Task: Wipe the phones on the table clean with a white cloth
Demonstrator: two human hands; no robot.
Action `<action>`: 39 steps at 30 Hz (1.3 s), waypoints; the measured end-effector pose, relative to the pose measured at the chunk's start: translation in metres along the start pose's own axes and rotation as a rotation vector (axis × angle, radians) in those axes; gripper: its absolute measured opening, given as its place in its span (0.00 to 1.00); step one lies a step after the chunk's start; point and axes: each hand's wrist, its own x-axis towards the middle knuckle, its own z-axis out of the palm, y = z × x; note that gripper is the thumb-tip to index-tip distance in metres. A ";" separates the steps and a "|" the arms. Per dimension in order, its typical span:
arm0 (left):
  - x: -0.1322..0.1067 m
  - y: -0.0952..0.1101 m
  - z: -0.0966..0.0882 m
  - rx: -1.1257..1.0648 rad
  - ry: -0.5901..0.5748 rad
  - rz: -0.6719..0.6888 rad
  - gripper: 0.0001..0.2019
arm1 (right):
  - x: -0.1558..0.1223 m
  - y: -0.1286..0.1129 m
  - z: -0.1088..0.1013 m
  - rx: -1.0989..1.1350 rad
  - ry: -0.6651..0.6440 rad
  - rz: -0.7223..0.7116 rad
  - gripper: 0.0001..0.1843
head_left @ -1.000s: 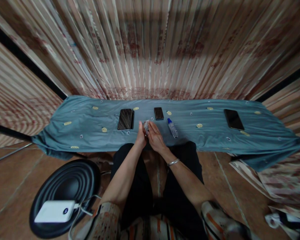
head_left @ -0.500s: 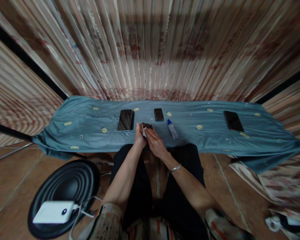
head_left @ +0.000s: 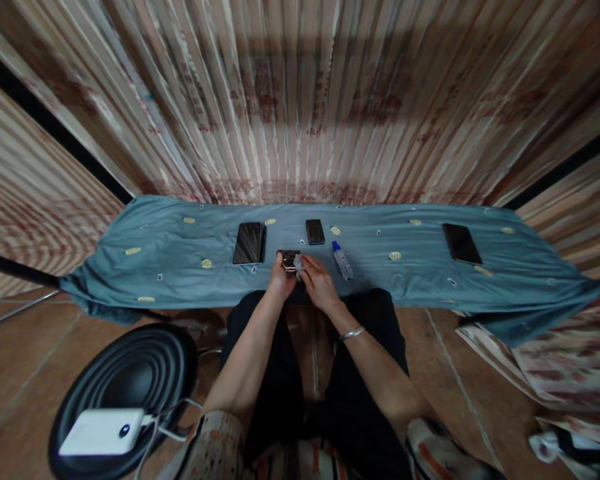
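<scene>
A phone (head_left: 289,257) is gripped by the curled fingers of the left hand (head_left: 281,281), just above the near edge of the table (head_left: 180,267). A pale cloth (head_left: 299,265) is pinched in the closed fingertips of the right hand (head_left: 320,285) and pressed against the phone's right end. A bracelet (head_left: 353,333) is worn on the right wrist. A bottle (head_left: 342,260) is laid just right of the hands, a second phone (head_left: 250,243) just left, and a third phone (head_left: 315,231) just beyond. A fourth phone (head_left: 461,243) is set well apart at the right. The table is draped in teal fabric. On the floor at left, a power bank (head_left: 103,432) is borne by a black stool (head_left: 130,373).
</scene>
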 end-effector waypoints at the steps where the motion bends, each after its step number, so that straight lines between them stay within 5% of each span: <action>1: -0.001 -0.001 0.001 0.006 0.021 -0.009 0.22 | 0.001 0.000 -0.001 -0.009 -0.003 -0.016 0.24; 6: -0.007 -0.007 0.008 0.001 0.109 -0.007 0.18 | 0.004 -0.007 0.001 -0.041 -0.029 -0.075 0.23; 15: -0.006 -0.003 0.006 -0.036 0.093 0.008 0.19 | 0.006 -0.009 -0.003 -0.064 -0.028 -0.069 0.23; 29: -0.020 0.014 0.010 -0.071 0.007 -0.003 0.21 | 0.004 0.002 -0.015 0.249 0.168 0.230 0.21; 39: -0.018 0.003 0.009 0.056 0.002 0.094 0.12 | 0.005 -0.014 -0.001 0.662 0.232 0.544 0.23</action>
